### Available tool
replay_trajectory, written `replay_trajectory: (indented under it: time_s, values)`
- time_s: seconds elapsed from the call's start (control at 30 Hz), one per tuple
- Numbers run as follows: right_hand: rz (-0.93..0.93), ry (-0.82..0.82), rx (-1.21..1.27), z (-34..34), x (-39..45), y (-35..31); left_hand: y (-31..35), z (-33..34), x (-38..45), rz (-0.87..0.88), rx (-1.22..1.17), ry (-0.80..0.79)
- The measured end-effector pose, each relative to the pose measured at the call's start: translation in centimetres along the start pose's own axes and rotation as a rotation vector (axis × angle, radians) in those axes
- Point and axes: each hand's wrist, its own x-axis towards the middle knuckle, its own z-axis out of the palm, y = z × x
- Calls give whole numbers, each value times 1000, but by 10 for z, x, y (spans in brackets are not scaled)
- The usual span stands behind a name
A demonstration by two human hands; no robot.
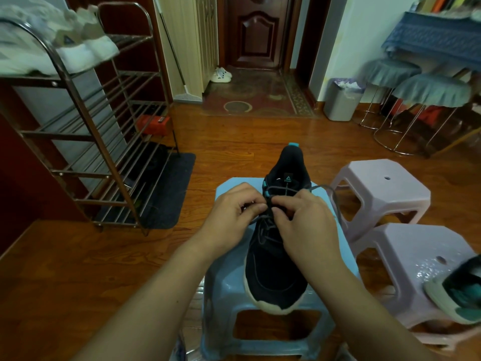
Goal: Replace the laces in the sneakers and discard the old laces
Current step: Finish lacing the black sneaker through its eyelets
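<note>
At the centre of the frame both the left hand (231, 212) and the right hand (303, 221) curl their fingers round the grey lace (268, 217) of a black sneaker (276, 269) standing on a blue stool (229, 290). The pinch points are hidden between the fingertips. A second sneaker (460, 295) is cut off at the lower right edge.

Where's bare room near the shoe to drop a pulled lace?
Free: the far pink stool, right of the black sneaker, has a bare top. Wood floor left of the blue stool is open too. Crowded: the blue stool, with both hands at the laces, and the near pink stool holding the second sneaker.
</note>
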Motion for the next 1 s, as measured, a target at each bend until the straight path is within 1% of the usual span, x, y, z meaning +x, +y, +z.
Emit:
replay_trajectory:
  time_s: [0.1, 0.2, 0.27, 0.33, 0.4, 0.47, 0.53, 0.57, 0.6, 0.7, 0.77, 0.8, 0.87, 0.9, 0.93, 0.97, 1.0]
  values:
    - [68, -45, 30, -4, 6, -2, 2, 0, 0, -8, 37, 13]
    - [74, -75, -2, -4, 7, -8, 5, 1, -1, -54, 79, -2]
    - [82, -76, -17, -3, 6, -9, 8, 1, -5, -76, 72, 21]
    - [57, -50, -16, -3, 3, -9, 11, -1, -11, -25, 67, 32]
    - [31, -28, -8, -4, -1, -9, 10, -3, -14, 72, 140, -8]
    - [61, -41, 48, -10, -3, -5, 8, -7, -13, 56, 192, -32]
    - [153, -51, 139, -22, 0, 6, 7, -7, -12, 14, 201, -24]
    - [235, -34, 208, -32, 1, 14, 7, -7, -11, 0, 184, -21]
    - [354, 0, 315, -43, 3, 22, 8, -6, -11, -9, 160, -16]
    - [809, 120, 700, -82, 9, 60, 10, -6, -12, -48, 113, -19]
    - [1059, 248, 981, -103, 12, 96, 11, -8, -15, -82, 99, -57]
    - [1132, 330, 1179, -111, 11, 111, 12, -8, -15, -91, 101, -80]
    - [1197, 476, 1577, -115, 12, 131, 12, -9, -16, -98, 125, -118]
    - [1201, 524, 1718, -112, 11, 134, 12, -9, -16, -96, 124, -128]
    - [1198, 493, 1784, -109, 10, 128, 11, -9, -17, -98, 111, -134]
    - [1180, 387, 1763, -105, 10, 120, 11, -8, -17, -104, 98, -138]
    - [1098, 208, 1632, -102, 11, 105, 12, -8, -18, -110, 93, -142]
